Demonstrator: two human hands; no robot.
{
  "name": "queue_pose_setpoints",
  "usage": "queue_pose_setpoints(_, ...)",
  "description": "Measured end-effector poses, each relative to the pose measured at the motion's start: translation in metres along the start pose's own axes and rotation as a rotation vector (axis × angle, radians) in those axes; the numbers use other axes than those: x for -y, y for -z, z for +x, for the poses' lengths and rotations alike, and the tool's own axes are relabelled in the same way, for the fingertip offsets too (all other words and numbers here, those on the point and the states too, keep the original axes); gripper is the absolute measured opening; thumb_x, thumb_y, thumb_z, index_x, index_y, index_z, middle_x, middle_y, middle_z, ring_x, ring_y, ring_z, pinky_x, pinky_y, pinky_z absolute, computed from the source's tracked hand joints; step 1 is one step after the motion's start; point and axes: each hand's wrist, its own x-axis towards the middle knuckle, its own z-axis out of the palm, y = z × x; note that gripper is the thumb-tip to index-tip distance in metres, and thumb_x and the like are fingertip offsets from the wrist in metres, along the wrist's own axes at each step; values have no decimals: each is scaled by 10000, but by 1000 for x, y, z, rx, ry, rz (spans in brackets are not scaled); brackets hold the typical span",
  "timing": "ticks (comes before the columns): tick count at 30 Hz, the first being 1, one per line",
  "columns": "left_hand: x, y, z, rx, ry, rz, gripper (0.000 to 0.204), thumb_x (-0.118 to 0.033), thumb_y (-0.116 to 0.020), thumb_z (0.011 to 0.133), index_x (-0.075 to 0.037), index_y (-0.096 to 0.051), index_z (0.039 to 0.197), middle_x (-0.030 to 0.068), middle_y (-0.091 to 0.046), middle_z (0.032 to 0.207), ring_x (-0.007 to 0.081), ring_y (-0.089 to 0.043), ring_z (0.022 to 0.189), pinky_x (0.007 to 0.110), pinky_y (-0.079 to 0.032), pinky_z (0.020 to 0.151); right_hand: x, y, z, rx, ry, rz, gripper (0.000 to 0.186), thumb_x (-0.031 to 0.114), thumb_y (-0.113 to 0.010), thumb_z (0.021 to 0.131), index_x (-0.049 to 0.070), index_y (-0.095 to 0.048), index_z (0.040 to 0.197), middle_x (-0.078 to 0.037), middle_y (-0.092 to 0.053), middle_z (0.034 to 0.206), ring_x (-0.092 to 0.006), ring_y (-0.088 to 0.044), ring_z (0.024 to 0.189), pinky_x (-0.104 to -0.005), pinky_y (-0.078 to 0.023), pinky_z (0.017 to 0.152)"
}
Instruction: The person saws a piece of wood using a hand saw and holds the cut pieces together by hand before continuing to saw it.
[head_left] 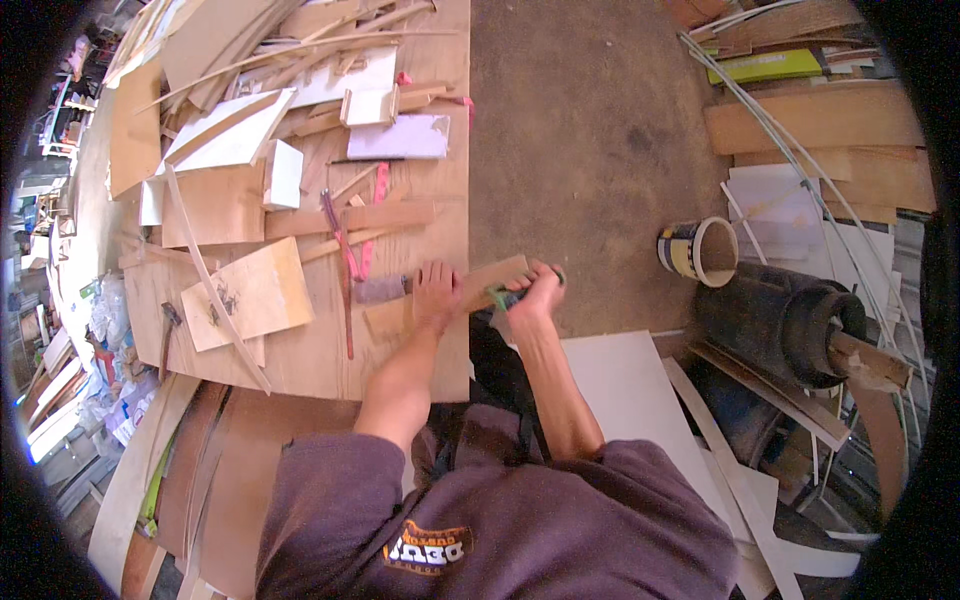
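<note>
At the right edge of the plywood worktable (420, 375), a short wooden board (492, 276) lies at a slant and juts past the edge. My left hand (435, 292) is on the board, fingers bent over it. My right hand (537, 292) is closed around a green and dark hand tool (508, 299) against the overhanging part of the board; the tool's exact kind is hidden by my fingers. Beside my left fingers lies a grey cylindrical piece (383, 289). A thin reddish-brown stick (348, 310) and a pink strip (375, 225) lie further left.
Wood offcuts and white-faced panels (230, 130) crowd the table's far part. A hammer (168, 325) lies at its left. On the right are a bucket (700, 250), a black cylindrical object (775, 315) and long thin strips (790, 150). A white sheet (620, 380) lies below my right arm.
</note>
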Motion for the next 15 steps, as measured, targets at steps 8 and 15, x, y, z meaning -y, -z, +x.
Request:
queue_pose_setpoints(8,-5,-2,4,-5,4,8,156,-228,-573,842,-74,-558,829,97,-543,872,278,-526,921,433,-414,809,8,-3,0,-8,-17,8,281,-19,-530,881,213,-399,972,6,-378,685,-107,-342,495,-271,-327,419)
queue_pose_setpoints(15,0,6,6,13,22,22,153,-230,-569,858,-77,-561,862,100,-547,920,276,-527,951,438,-416,836,25,2,-13,231,-136,130,268,24,-548,876,186,-390,1018,-9,-390,724,-123,-378,529,-285,-344,408)
